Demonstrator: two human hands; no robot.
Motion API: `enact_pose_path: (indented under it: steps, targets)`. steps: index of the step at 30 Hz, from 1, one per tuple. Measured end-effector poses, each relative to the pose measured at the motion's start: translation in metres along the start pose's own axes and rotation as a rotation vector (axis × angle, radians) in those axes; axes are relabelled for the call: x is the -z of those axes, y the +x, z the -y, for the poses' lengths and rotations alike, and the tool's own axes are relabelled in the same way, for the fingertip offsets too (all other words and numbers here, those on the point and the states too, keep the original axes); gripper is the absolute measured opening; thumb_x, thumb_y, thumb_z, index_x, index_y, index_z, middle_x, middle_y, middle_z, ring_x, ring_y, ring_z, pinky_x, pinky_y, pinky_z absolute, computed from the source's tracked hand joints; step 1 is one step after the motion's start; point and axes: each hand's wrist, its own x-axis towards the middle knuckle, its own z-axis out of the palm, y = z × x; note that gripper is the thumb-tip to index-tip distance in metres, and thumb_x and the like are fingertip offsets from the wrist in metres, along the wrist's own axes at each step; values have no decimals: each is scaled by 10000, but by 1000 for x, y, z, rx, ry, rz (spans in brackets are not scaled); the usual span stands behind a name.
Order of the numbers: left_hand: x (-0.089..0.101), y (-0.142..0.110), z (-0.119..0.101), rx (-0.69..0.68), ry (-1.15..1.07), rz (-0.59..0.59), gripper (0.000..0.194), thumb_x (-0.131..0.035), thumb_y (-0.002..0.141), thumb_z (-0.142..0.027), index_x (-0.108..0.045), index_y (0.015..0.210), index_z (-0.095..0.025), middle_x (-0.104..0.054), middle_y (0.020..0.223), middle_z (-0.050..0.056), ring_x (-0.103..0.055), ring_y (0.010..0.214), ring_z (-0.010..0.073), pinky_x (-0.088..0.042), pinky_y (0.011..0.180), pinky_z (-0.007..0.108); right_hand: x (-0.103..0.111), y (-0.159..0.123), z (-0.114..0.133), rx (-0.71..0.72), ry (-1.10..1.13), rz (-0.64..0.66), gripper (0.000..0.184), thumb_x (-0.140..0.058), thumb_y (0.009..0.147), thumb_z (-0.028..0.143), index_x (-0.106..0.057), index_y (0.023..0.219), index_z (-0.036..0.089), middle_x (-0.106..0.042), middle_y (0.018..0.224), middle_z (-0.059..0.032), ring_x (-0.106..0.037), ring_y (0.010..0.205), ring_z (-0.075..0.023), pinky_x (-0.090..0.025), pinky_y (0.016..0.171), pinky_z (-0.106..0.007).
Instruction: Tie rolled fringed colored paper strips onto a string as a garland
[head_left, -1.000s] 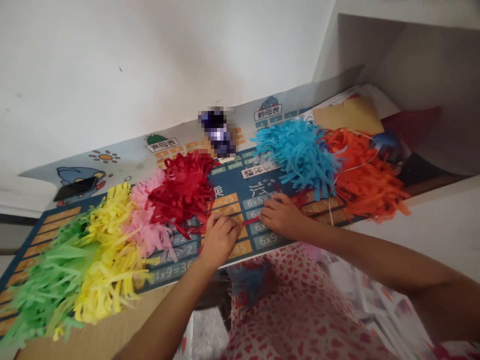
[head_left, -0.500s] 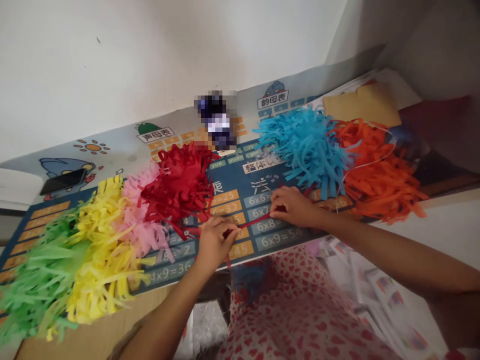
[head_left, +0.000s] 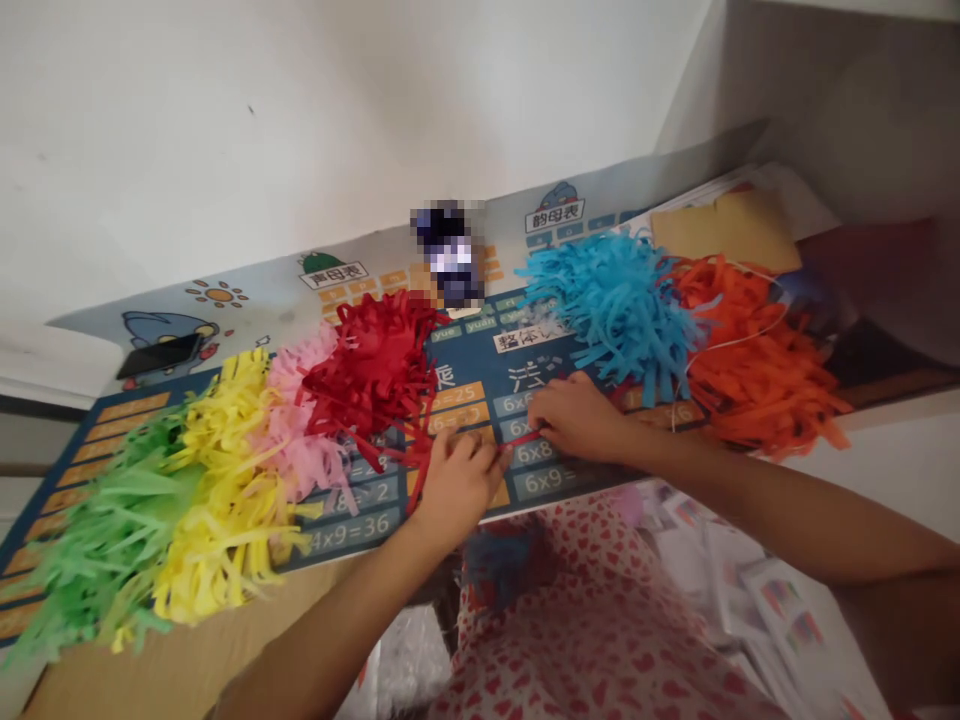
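A thin red paper strip (head_left: 523, 438) runs between my two hands, just above the printed mat. My left hand (head_left: 463, 474) has its fingers curled down on the strip's left part. On the right, my right hand (head_left: 576, 415) pinches the strip, the fingertips partly hidden behind the hand. Left of my hands lies a red fringed tissue-paper bunch (head_left: 375, 358), and loose red strands trail from it beside my left hand. Beyond my right hand sits a blue fringed paper bunch (head_left: 619, 305); a bit of red shows between the two.
Pink (head_left: 300, 375), yellow (head_left: 217, 500) and green (head_left: 120, 530) fringed bunches spread leftward. An orange bunch (head_left: 765, 370) with a white string lies at right. A phone (head_left: 161, 355), a blurred-out object (head_left: 450, 255) and yellow paper (head_left: 727, 230) lie towards the wall.
My left hand has moved slightly right, its fingers now folded over the strip. The right hand has shifted a little left, so the visible strip is shorter. The view has shifted slightly.
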Motion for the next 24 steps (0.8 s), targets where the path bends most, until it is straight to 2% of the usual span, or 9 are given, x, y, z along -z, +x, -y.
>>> enact_pose_path:
  steps: [4, 8, 12, 15, 18, 19, 21, 23, 24]
  targets:
    - [-4, 1, -5, -24, 47, -22, 270, -603, 882, -163, -684, 1113, -279, -702, 937, 56, -574, 956, 258, -329, 990, 553, -10, -11, 11, 235, -214, -96, 194, -505, 908, 120, -661, 802, 164, -672, 839, -80, -540, 832, -217, -299, 816, -416]
    - [-5, 11, -13, -35, 88, -42, 176, -555, 909, -203, -703, 1006, -199, -699, 922, 87, -582, 927, 259, -328, 985, 537, -18, -8, 14, 367, -300, -145, 291, -434, 948, 109, -670, 790, 174, -666, 827, -70, -517, 803, -212, -312, 822, -413]
    - [-4, 16, -20, 7, 89, -153, 171, -528, 933, -202, -696, 959, -186, -702, 817, 57, -608, 824, 223, -350, 960, 487, -17, -8, 21, 336, -243, -200, 282, -451, 950, 171, -664, 765, 184, -670, 810, -67, -525, 789, -204, -325, 807, -405]
    - [12, 6, -24, -10, 73, -253, 173, -531, 934, -171, -688, 997, -210, -725, 834, 33, -621, 805, 196, -351, 955, 452, -6, -27, 34, 260, -197, -262, 261, -485, 950, 239, -662, 768, 179, -676, 801, -65, -544, 795, -205, -328, 791, -407]
    - [43, -11, -33, -118, 17, -349, 221, -486, 964, -182, -669, 1077, -232, -751, 950, 24, -641, 889, 184, -329, 999, 431, 13, -52, 46, 134, 166, -312, 265, -513, 960, 355, -691, 854, 189, -699, 872, -48, -566, 877, -207, -344, 794, -375]
    - [53, -15, -36, -167, -7, -369, 238, -473, 967, -168, -664, 1092, -236, -754, 969, 18, -647, 904, 179, -322, 1014, 428, 19, -58, 48, 109, 372, -255, 286, -515, 957, 389, -699, 865, 191, -698, 862, -39, -570, 862, -195, -357, 771, -349]
    - [69, -20, -42, -206, -60, -414, 256, -464, 960, -139, -663, 1085, -240, -759, 961, 9, -662, 880, 166, -315, 1032, 423, 25, -63, 48, 70, 824, -21, 329, -555, 916, 453, -704, 815, 177, -667, 749, -17, -552, 715, -150, -368, 669, -290]
    - [76, -20, -47, -180, -135, -474, 233, -484, 948, -134, -662, 1055, -240, -762, 917, -1, -674, 821, 150, -325, 1033, 419, 22, -61, 48, 8, 1219, 194, 353, -657, 816, 501, -690, 735, 159, -617, 649, 7, -492, 586, -109, -348, 585, -248]
    - [75, -19, -49, -151, -180, -509, 200, -512, 940, -144, -661, 1032, -239, -762, 893, -6, -677, 793, 143, -337, 1026, 415, 17, -59, 48, -35, 1368, 224, 358, -714, 756, 507, -684, 708, 153, -605, 630, 13, -476, 563, -98, -345, 570, -237]
